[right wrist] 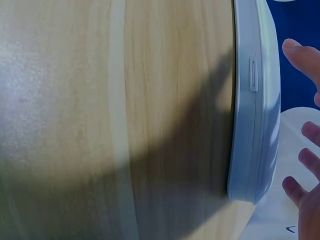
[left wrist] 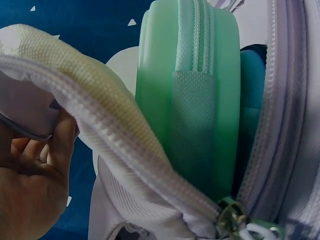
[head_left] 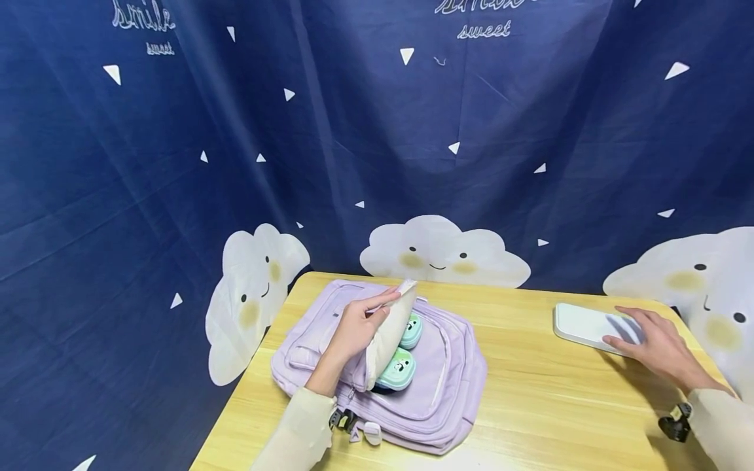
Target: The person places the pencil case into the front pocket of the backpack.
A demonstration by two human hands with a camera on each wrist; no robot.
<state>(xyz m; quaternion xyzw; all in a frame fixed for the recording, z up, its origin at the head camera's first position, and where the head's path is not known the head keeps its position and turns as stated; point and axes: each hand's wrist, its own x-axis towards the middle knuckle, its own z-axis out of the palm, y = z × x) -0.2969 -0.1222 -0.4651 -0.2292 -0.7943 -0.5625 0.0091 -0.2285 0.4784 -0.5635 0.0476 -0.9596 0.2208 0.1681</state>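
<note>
A lilac backpack (head_left: pixel 462 386) lies flat on the table, its front pocket unzipped. My left hand (head_left: pixel 358 327) grips the edge of the pocket flap (head_left: pixel 389 347) and lifts it away from the bag. Two mint-green zip cases (head_left: pixel 398 370) with panda pictures sit in the pocket opening, partly hidden by the flap. In the left wrist view the nearer green case (left wrist: pixel 155 100) stands beside the pocket's zipper. My right hand (head_left: pixel 656 343), fingers spread, is over the right end of a flat white case (head_left: pixel 589 324). The right wrist view shows a small catch on its side.
The wooden table (head_left: pixel 530 405) extends between the backpack and the white case. A dark blue curtain (head_left: pixel 365 131) with cloud and triangle prints hangs behind and to the left. Zipper pulls and a pale tag (head_left: pixel 372 433) hang at the backpack's near side.
</note>
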